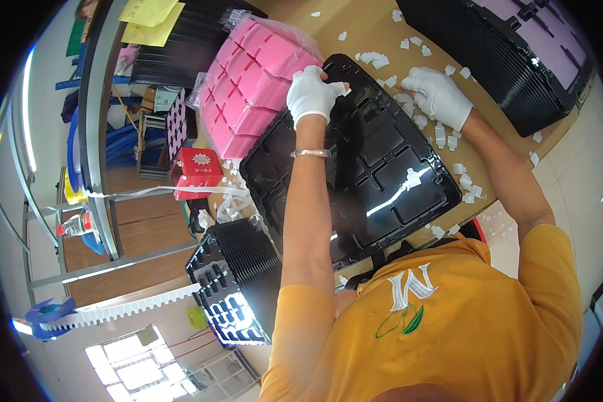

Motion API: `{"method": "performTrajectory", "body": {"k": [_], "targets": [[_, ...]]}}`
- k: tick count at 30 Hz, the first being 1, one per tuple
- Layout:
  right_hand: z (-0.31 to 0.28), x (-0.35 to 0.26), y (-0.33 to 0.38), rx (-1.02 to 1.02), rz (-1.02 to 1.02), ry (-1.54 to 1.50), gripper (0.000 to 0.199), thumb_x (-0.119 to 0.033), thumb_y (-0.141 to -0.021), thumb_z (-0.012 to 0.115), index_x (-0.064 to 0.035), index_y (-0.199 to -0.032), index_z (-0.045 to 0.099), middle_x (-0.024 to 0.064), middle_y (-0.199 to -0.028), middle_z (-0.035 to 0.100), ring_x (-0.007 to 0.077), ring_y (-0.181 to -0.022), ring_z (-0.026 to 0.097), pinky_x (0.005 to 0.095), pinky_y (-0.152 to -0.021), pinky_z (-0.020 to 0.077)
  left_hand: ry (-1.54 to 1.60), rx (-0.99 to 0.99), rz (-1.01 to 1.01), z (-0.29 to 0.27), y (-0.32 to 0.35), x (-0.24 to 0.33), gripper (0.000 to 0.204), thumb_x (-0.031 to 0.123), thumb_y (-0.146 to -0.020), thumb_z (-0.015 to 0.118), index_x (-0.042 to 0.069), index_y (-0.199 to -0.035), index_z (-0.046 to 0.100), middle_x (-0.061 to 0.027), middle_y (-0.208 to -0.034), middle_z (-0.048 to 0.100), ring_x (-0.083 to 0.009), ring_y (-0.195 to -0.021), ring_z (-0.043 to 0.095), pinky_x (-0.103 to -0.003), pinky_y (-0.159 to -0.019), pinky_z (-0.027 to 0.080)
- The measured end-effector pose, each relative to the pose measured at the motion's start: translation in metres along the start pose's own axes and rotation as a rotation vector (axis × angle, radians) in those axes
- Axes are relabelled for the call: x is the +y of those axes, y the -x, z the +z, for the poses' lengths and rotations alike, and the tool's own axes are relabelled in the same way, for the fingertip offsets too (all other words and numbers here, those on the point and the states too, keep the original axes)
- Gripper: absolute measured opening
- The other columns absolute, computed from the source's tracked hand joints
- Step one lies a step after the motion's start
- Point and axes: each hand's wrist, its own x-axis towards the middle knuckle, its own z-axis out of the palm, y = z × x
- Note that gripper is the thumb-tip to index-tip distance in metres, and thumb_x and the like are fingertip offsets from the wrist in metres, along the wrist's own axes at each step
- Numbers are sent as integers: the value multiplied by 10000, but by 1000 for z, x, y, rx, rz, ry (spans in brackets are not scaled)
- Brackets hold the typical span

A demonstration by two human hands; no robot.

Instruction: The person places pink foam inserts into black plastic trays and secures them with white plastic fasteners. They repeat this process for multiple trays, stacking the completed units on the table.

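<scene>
A black moulded plastic tray [382, 157] lies in front of me on the brown table. Over its far left corner is my left hand [311, 95], in a white glove with bare fingertips; the fingers are drawn together, and what they hold, if anything, is too small to make out. My right hand [439, 97], gloved the same way, is just off the tray's right edge, its fingers curled beside scattered small white pieces [440, 134]. I cannot make out anything between them. One white piece [413, 178] rests on the tray's right part.
Pink foam blocks [258, 74] in clear plastic stand beyond the tray on the left. A stack of black trays [502, 67] with lilac foam is at the far right. Another black tray stack [238, 268] stands at left, near a red box [197, 173] and a metal shelf frame [94, 141].
</scene>
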Motion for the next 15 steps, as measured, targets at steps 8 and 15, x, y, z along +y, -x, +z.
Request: {"method": "performTrajectory", "body": {"k": [8,15], "targets": [[-4,-2,1,21,-15,20,202,-27,-761,608,-88,-928,703,104,-821,599,321,-825,595,422,-716,481,11,222,317,19,14,-19,175,192,-789,663,121,-935,728,-108,-969,674,-300,-930,638,-384,-820,501],[-3,-2,-1,30,-8,2,175,-27,-771,602,-84,-905,698,110,-816,599,331,-814,593,427,-713,482,62,9,216,3,18,-11,191,160,-782,676,83,-954,707,-115,-959,681,-287,-903,651,-374,-806,502]]}}
